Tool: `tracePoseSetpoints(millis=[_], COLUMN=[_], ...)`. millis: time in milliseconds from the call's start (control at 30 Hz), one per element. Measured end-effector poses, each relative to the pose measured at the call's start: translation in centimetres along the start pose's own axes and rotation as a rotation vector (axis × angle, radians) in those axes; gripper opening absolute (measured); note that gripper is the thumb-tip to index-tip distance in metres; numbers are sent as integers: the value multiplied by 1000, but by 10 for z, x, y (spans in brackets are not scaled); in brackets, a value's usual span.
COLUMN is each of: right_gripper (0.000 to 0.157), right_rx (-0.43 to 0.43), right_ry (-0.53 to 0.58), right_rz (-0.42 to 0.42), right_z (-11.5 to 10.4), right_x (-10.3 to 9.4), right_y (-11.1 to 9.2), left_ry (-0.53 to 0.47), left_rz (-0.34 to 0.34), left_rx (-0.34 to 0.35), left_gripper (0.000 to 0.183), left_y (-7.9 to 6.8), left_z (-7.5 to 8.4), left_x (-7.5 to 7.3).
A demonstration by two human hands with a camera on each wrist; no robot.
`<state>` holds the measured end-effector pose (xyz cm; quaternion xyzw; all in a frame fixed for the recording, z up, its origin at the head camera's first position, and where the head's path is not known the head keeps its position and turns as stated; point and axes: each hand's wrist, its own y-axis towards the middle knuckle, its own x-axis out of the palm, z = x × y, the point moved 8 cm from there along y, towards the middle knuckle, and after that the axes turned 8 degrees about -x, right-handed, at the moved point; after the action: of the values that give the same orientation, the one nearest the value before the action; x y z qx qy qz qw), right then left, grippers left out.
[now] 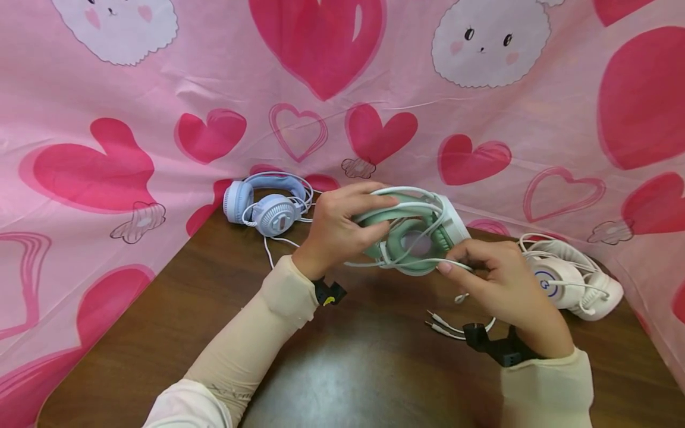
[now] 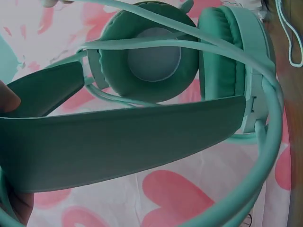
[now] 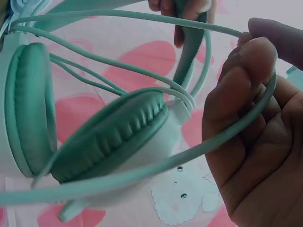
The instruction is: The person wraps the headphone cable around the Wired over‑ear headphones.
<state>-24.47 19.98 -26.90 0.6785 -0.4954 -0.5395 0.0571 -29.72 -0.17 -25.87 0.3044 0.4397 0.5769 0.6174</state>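
Green over-ear headphones (image 1: 455, 221) hang above the table in both hands. My left hand (image 1: 342, 223) grips their padded headband (image 2: 128, 142) from the left, thumb below and fingers over it. With its thumb and fingertips, my right hand (image 1: 497, 279) pinches the thin cable (image 3: 142, 177) beside the right ear cup. Loops of that cable cross in front of the ear cushions (image 2: 222, 56). In the right wrist view, the cable bends round through the pinching fingers (image 3: 258, 59). Two slim plugs (image 1: 441, 321) dangle at cable ends below the right hand.
Blue headphones (image 1: 280, 215) lie at the back left of the brown wooden table (image 1: 342, 368), their cable trailing right. White headphones (image 1: 562, 276) lie at the right, just past my right hand. A pink heart-patterned cloth (image 1: 396, 142) rises behind the table.
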Motion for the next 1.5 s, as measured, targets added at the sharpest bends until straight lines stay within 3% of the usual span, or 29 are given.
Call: tracePoseSetpoints(millis=[167, 267, 500, 867, 1233, 1400, 1500], right_gripper=[34, 37, 39, 35, 34, 37, 40], right_rx=[-74, -89, -25, -70, -109, -87, -32], right_ry=[-59, -89, -153, -114, -102, -89, -80], right_rz=[-5, 0, 12, 77, 118, 109, 59], right_z=[-3, -4, -5, -5, -11, -10, -7], right_x=[-4, -8, -13, -15, -27, -28, -28], right_y=[1, 1, -1, -3, -1, -4, -7], left_ry=[-24, -57, -95, -145, -248, -300, -336], left_rz=[-55, -110, -206, -262, -310, -340, -358], left_rx=[-5, -26, -26, -3, -28, -30, -25], left_gripper=[23, 23, 23, 23, 26, 25, 25], left_y=[-1, -2, -4, -7, -3, -4, -4], left_z=[-1, -2, -1, 5, 12, 14, 17], left_x=[3, 7, 18, 23, 21, 21, 20])
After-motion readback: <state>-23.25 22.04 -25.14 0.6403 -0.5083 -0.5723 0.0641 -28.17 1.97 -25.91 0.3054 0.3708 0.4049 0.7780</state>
